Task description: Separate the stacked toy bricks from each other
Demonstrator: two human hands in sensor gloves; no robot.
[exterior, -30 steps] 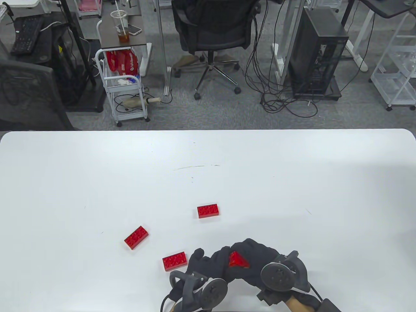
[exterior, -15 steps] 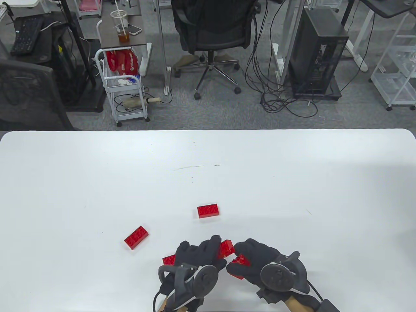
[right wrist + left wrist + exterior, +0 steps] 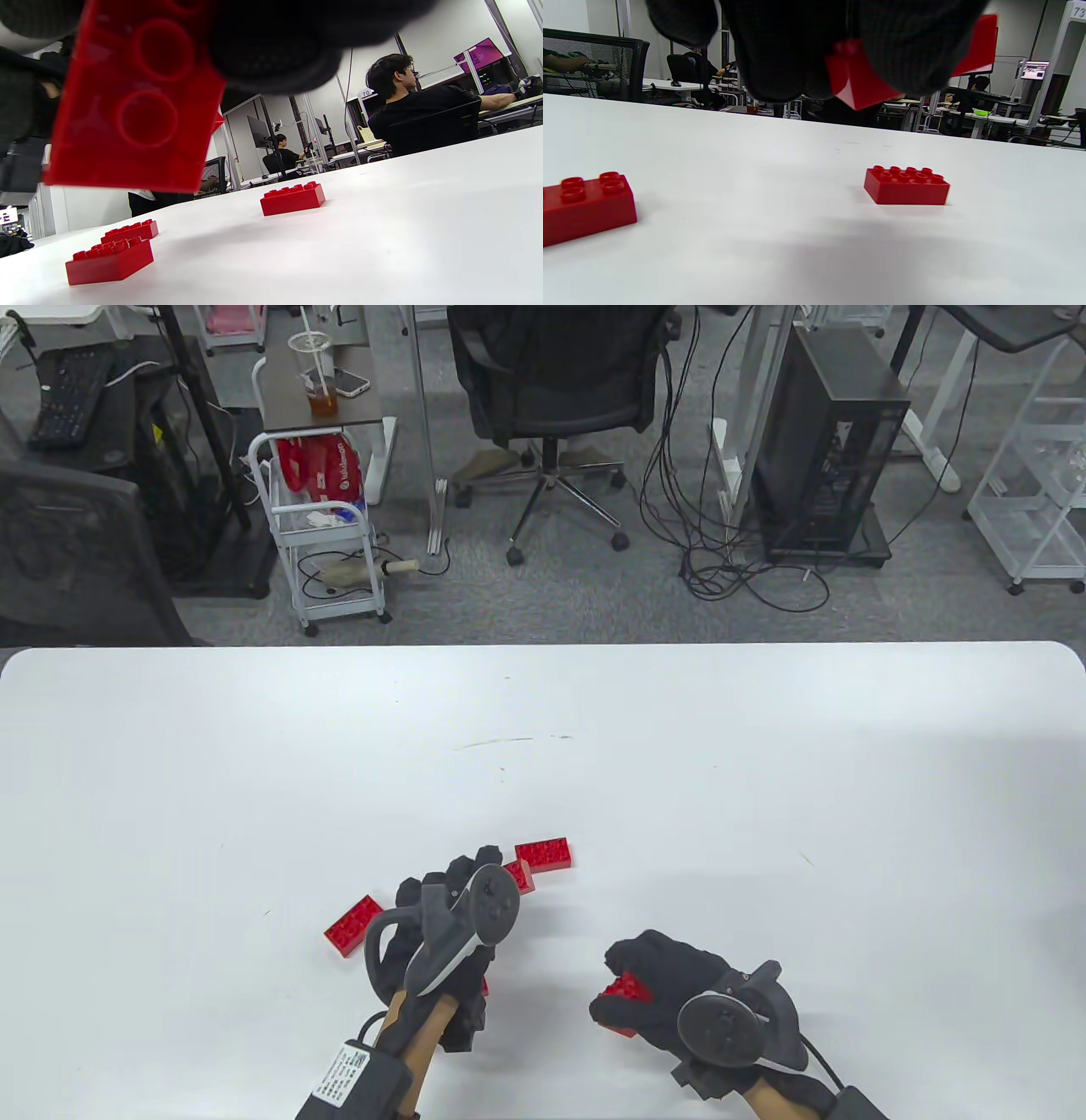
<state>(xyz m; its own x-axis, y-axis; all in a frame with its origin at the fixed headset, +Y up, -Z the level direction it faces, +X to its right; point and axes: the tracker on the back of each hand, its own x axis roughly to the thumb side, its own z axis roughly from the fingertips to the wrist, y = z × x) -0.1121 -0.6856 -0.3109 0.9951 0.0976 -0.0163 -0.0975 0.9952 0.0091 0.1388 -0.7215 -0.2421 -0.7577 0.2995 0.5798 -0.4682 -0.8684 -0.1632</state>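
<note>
My left hand [image 3: 487, 869] holds one red brick [image 3: 520, 875] just above the table, close to a loose red brick [image 3: 543, 854]. The left wrist view shows the held brick [image 3: 857, 87] under my gloved fingers [image 3: 780, 51]. My right hand [image 3: 612, 982] grips a second red brick [image 3: 624, 991] near the front edge; the right wrist view shows its underside [image 3: 135, 106]. The two held bricks are apart. Another loose brick [image 3: 350, 925] lies left of my left hand. A third is mostly hidden under my left wrist [image 3: 484, 984].
The white table [image 3: 764, 780] stretches far and to both sides of the bricks. In the right wrist view, three loose bricks lie on it [image 3: 292, 198] [image 3: 109, 260] [image 3: 129, 231]. An office chair [image 3: 560, 381] and carts stand beyond the far edge.
The hands were together on one stack, then pulled apart. My left hand moved forward and left with one brick. My right hand stayed in place with the other brick.
</note>
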